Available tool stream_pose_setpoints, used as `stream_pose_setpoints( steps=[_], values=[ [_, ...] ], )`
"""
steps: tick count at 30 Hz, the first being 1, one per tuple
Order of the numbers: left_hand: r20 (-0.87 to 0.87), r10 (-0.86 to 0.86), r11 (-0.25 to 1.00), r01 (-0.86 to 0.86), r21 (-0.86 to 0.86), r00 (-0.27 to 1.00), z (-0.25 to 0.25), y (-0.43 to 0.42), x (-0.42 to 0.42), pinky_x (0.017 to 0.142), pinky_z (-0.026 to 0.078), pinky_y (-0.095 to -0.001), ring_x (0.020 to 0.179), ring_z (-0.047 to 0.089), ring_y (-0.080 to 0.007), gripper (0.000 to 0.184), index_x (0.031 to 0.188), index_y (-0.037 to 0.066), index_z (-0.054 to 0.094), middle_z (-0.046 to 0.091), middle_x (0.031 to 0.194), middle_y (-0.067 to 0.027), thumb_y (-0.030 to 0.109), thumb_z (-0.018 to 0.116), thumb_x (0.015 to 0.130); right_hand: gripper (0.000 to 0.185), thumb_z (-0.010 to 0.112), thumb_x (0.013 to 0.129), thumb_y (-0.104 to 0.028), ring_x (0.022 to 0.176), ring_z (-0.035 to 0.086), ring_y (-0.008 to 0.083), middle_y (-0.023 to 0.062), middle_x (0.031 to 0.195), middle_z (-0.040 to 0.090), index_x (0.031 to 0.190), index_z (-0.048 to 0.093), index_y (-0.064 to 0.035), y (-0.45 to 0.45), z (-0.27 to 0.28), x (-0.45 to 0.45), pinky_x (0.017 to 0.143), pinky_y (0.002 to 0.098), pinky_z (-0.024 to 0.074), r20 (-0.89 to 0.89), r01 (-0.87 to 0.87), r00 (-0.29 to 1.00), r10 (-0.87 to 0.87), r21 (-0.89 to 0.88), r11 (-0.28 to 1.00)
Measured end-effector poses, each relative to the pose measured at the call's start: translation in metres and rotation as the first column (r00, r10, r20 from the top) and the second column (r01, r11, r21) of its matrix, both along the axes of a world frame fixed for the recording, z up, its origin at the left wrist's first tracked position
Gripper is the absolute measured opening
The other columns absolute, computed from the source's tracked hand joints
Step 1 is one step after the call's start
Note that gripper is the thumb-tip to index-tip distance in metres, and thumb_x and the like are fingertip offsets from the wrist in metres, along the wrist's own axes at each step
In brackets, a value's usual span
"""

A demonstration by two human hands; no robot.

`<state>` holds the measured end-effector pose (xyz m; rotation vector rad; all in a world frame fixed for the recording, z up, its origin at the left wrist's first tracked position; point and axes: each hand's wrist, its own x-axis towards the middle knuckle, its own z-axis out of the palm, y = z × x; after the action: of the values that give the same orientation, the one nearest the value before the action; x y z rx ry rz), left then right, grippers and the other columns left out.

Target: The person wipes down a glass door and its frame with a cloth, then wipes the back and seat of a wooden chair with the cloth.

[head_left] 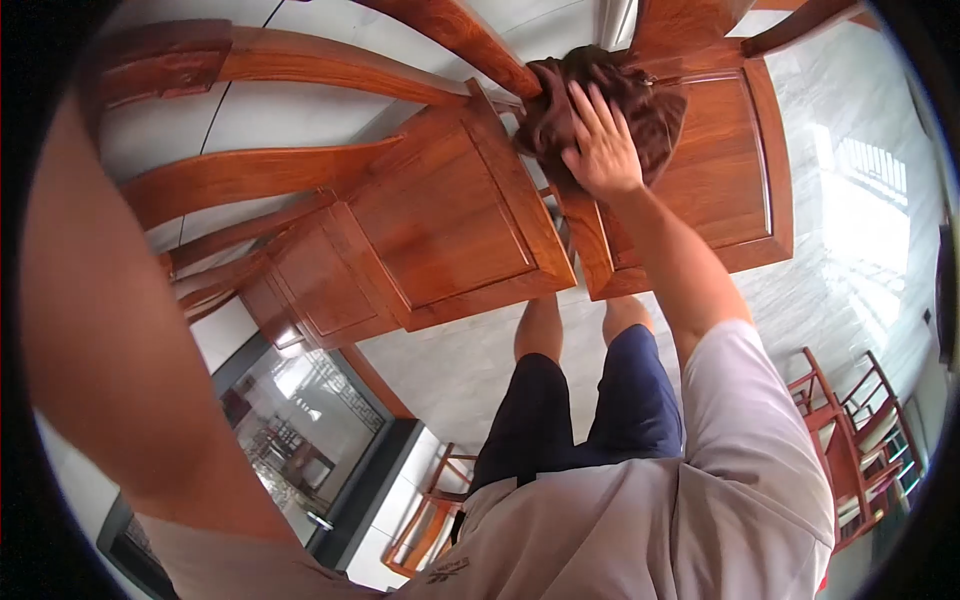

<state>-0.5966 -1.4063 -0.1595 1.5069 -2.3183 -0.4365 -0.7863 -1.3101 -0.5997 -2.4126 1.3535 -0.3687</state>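
Observation:
My right hand lies palm down on a bunched dark brown cloth, its fingers stretched out and spread. Beneath the cloth is the seat of a reddish-brown wooden chair, close to its back. At the far left my left arm reaches up past the frame's edge, and the hand itself is out of sight. A second wooden chair with a panelled seat stands beside the first, a narrow gap between their seats.
More wooden chairs continue the row to the left. Stacked chairs stand at the right on the pale tiled floor. Behind me are a dark-framed glass panel and another chair.

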Motion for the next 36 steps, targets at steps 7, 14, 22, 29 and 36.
stream_pose_setpoints(
  steps=[7, 14, 22, 29, 36],
  values=[
    [-0.036, 0.013, 0.899, -0.028, -0.436, 0.999, -0.133, 0.118, 0.027, 0.107, 0.054, -0.0466, 0.117, 0.069, -0.0388, 0.031, 0.124, -0.001, 0.070, 0.075, 0.120, -0.0188, 0.000, 0.072, 0.093, 0.073, 0.071, 0.079, -0.031, 0.161, 0.026, 0.0369, 0.0155, 0.174, 0.028, 0.144, 0.058, 0.0000, 0.159, 0.027, -0.097, 0.129, 0.0540, 0.0248, -0.050, -0.082, 0.994, 0.096, 0.226, 0.971],
    [0.294, 0.328, 0.864, -0.411, 0.290, 0.898, -0.420, 0.299, 0.002, 0.126, 0.011, -0.0711, 0.162, 0.013, -0.0452, 0.083, 0.164, 0.019, 0.038, 0.012, 0.177, -0.0219, 0.056, 0.069, 0.096, 0.069, 0.070, 0.086, -0.028, 0.157, 0.031, 0.0401, 0.0187, 0.171, 0.033, 0.144, 0.051, 0.0035, 0.085, 0.022, -0.040, 0.126, 0.0551, 0.0291, -0.040, 0.057, 0.998, -0.054, 0.096, 0.994],
    [0.229, 0.403, 0.899, -0.430, 0.080, 0.886, -0.449, 0.311, 0.008, 0.125, 0.017, -0.0702, 0.160, 0.026, -0.0435, 0.068, 0.159, 0.019, 0.046, 0.028, 0.174, -0.0175, 0.050, 0.061, 0.100, 0.061, 0.063, 0.089, -0.021, 0.150, 0.044, 0.0351, 0.0164, 0.161, 0.049, 0.147, 0.052, -0.0042, -0.060, -0.022, 0.042, 0.120, 0.0484, 0.0364, 0.008, 0.235, 0.970, -0.243, -0.287, 0.929],
    [0.234, 0.417, 0.893, -0.445, 0.076, 0.878, -0.453, 0.314, 0.010, 0.127, 0.016, -0.0675, 0.161, 0.025, -0.0389, 0.065, 0.158, 0.021, 0.049, 0.026, 0.175, -0.0134, 0.054, 0.057, 0.102, 0.070, 0.057, 0.089, -0.020, 0.151, 0.041, 0.0384, 0.0177, 0.165, 0.042, 0.157, 0.046, -0.0054, 0.041, -0.002, 0.000, 0.122, 0.0506, 0.0332, 0.000, 0.268, 0.963, -0.270, -0.126, 0.955],
    [0.173, 0.446, 0.879, -0.466, 0.102, 0.878, -0.450, 0.312, 0.009, 0.128, 0.014, -0.0664, 0.162, 0.024, -0.0372, 0.064, 0.159, 0.022, 0.049, 0.029, 0.175, -0.0118, 0.052, 0.056, 0.103, 0.073, 0.067, 0.085, -0.021, 0.150, 0.040, 0.0417, 0.0214, 0.162, 0.044, 0.153, 0.049, -0.0024, 0.151, 0.023, -0.071, 0.121, 0.0545, 0.0325, -0.056, 0.187, 0.981, -0.184, 0.051, 0.981]
  ],
)
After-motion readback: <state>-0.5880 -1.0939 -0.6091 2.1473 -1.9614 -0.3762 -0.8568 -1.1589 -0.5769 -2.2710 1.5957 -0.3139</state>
